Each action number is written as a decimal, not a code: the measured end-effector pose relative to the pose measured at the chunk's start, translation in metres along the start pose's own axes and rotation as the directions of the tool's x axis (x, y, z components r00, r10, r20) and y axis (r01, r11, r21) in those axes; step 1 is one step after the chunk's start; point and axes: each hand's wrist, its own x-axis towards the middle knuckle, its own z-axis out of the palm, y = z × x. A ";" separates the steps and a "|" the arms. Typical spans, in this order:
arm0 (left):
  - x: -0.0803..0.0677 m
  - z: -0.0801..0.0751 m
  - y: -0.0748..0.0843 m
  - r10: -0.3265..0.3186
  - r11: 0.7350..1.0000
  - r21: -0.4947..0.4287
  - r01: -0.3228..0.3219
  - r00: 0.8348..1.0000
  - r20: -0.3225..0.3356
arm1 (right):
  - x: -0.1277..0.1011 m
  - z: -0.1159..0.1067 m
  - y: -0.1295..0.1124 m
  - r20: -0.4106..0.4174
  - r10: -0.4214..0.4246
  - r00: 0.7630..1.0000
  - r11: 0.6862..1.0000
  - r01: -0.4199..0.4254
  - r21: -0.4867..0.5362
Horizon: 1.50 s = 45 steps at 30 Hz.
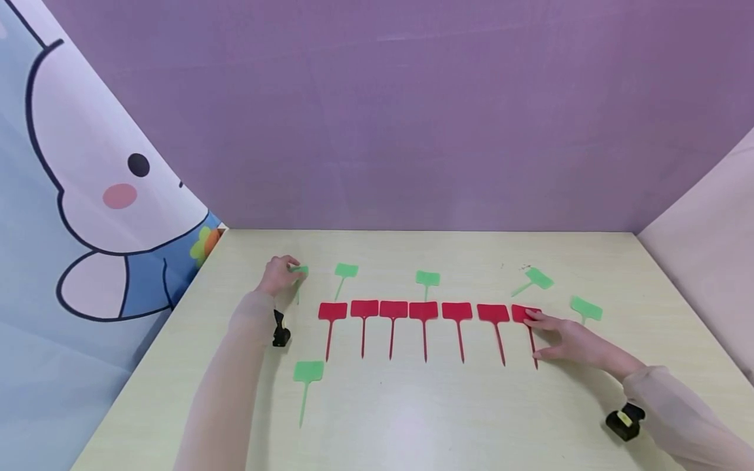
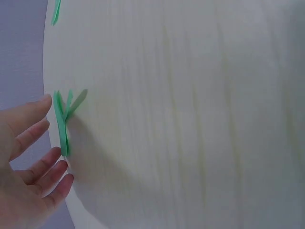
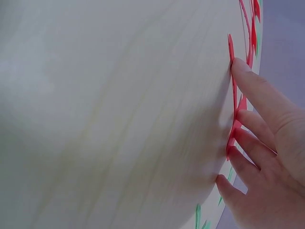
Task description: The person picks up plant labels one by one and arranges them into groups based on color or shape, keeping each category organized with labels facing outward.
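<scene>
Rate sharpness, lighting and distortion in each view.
Head view: sharp, evenly lit, wide-angle bowing at the pale wooden table edges. Left wrist view: soft, the green plastic plant label slightly blurred. Right wrist view: soft, the red plastic plant label edge-on.

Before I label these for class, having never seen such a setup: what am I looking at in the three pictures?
No machine here: a person works with two bare hands. The wide picture comes from a camera on the head; the other two come from cameras strapped to each wrist, hence the sideways, close look. On the table lie seven red tags in a row, with green tags scattered around. The left hand touches a green tag at the far left with fairly straight fingers; whether it grips is unclear. The right hand rests flat fingers on the last red tag, at the row's right end.
</scene>
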 end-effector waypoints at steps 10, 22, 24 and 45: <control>0.002 0.001 -0.005 0.019 0.999 0.044 -0.019 1.000 0.007 | 0.000 0.001 0.000 -0.004 -0.004 1.000 1.000 0.004 -0.001; 0.000 0.003 -0.001 0.015 0.998 0.065 -0.015 1.000 -0.003 | -0.001 0.001 0.000 -0.005 -0.016 1.000 1.000 0.016 -0.012; -0.001 0.003 -0.001 0.003 0.999 0.046 -0.002 1.000 -0.002 | -0.001 0.001 0.000 -0.004 -0.008 1.000 1.000 0.008 -0.005; 0.003 0.000 -0.010 0.063 0.996 -0.057 -0.063 0.998 0.009 | -0.002 -0.001 -0.003 0.004 -0.018 1.000 1.000 0.018 0.003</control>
